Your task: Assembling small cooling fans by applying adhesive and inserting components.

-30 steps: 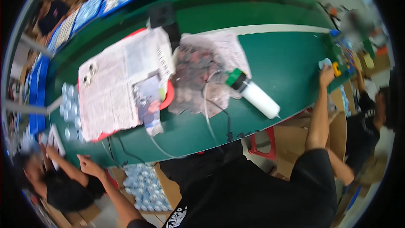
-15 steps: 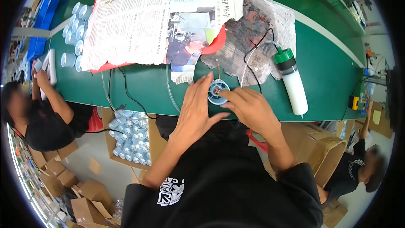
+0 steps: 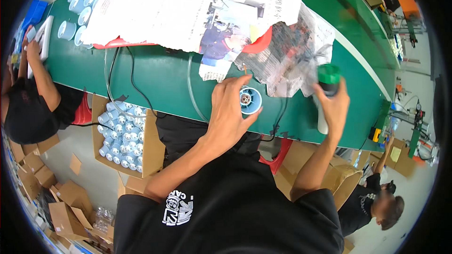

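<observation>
**A:** Head view, far left first: another person's hand (image 3: 32, 49) works at the left end of the green table (image 3: 155, 77), beside a white tray (image 3: 44, 37) and rows of pale blue cups (image 3: 77, 16). Below the table's near edge I see a cardboard box (image 3: 123, 137) full of the same cups. A clear tube (image 3: 192, 94) and black cables (image 3: 120, 82) trail over that edge.

**B:** And the hands themselves?

**A:** My left hand (image 3: 229, 113) is curled around a pale blue round part (image 3: 249, 100) at the near edge, just below the torn newspaper (image 3: 188, 9). The thumb lies along its near side, the fingers wrap its left side, and its open face with the metal centre looks up at me. My right hand (image 3: 335, 106) is closed around a white bottle with a green cap (image 3: 328, 77), which stands over the crumpled clear plastic (image 3: 292, 56); the fingers cover most of the body.

**B:** What worries you?

**A:** The part sits right at the near edge, so I judge a loosened grip could send it off the table. The bottle's nozzle is hidden from me; squeezing hard might spill onto the paper. The cable by the part could also snag a wrist.
</observation>
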